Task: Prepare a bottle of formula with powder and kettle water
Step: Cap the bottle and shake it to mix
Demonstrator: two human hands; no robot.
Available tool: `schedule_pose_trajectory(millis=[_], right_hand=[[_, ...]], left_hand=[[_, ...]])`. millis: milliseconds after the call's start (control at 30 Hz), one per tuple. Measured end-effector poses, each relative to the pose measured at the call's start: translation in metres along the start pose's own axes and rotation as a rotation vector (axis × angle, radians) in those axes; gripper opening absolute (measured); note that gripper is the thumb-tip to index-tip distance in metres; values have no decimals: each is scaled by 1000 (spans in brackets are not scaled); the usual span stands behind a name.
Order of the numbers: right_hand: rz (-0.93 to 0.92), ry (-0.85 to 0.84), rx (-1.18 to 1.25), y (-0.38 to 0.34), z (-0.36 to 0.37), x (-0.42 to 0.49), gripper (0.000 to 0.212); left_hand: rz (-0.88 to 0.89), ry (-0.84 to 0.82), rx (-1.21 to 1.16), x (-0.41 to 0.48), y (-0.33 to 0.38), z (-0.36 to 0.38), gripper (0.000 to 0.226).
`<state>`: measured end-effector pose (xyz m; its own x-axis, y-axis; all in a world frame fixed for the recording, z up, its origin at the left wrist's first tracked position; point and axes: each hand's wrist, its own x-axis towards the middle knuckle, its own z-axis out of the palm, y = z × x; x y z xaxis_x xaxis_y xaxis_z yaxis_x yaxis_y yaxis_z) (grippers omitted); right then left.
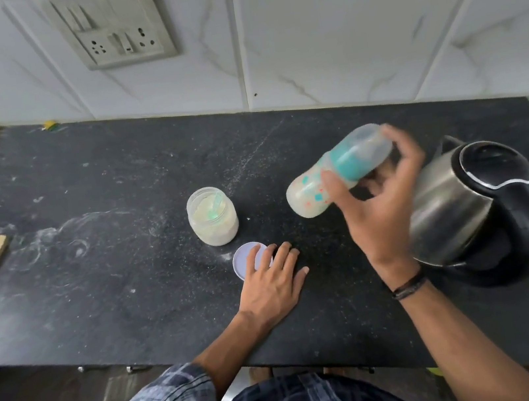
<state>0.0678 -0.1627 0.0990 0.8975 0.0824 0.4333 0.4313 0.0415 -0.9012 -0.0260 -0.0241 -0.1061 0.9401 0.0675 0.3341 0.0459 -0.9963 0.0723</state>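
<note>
- The right hand (379, 213) gripped the capped bottle (310, 193) around its teal collar, fingers curled, holding it tilted almost sideways above the counter (109, 259).
- Just right of the grip stood the steel kettle (464, 200), close behind the knuckles.
- To the grip's left, the open powder jar (213, 222) held a scoop (217, 204), with bare counter between.
- Nearer the front edge, the left hand (275, 285) lay flat, fingers straight, touching the lid (245, 260).

A: Light?
B: Soft, even, fairly bright. The white wall (333, 33) above the kettle (464, 200) is nearly washed out. A pale streak of glare runs along the kettle's steel side.
A: Shadows?
B: Faint, soft-edged, on the counter (115, 189) just left of the kettle.
A: Sharpness?
B: The bottle (311, 198) and right hand (383, 212), left of the kettle, are smeared by motion. Far left of the kettle, edges go soft and straight lines bow.
</note>
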Motion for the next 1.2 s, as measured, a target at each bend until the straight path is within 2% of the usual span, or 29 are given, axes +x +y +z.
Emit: schedule_pose_trajectory(millis=[100, 233, 367, 400, 500, 567, 633, 667, 767, 900, 1033, 1133, 1200], right_hand=[[-56, 107, 99, -4, -1, 6, 77], [-15, -4, -21, -1, 1, 4, 76], [-157, 206, 135, -13, -5, 14, 79], [-155, 205, 126, -12, -3, 15, 79], [-35, 42, 20, 2, 2, 4, 77], [-25, 100, 72, -2, 0, 1, 76], [-92, 184, 143, -4, -2, 7, 78], [-95, 177, 144, -5, -2, 10, 78], [-27, 18, 9, 4, 0, 4, 74], [-65, 131, 105, 3, -3, 5, 77], [-20, 20, 11, 6, 0, -2, 76], [-82, 177, 112, -1, -4, 0, 77], [-82, 164, 103, 3, -6, 4, 77]], left_hand=[[-20, -10, 4, 1, 0, 0, 46], [1, -9, 3, -1, -1, 0, 46], [-16, -20, -7, 2, 0, -1, 46], [-13, -25, -5, 1, 0, 0, 46], [5, -19, 3, -1, -2, 0, 47], [2, -15, 5, 1, -1, -1, 46], [-16, -24, 2, 2, 0, -2, 46], [-18, -25, -3, 2, 0, -2, 45], [-1, -16, -5, -1, -1, -2, 45], [-16, -19, 3, 2, 0, -2, 45], [3, -17, -6, -1, -1, -3, 45], [-13, -13, -1, 1, -1, -4, 46], [-17, -20, -1, 1, 0, -4, 46]])
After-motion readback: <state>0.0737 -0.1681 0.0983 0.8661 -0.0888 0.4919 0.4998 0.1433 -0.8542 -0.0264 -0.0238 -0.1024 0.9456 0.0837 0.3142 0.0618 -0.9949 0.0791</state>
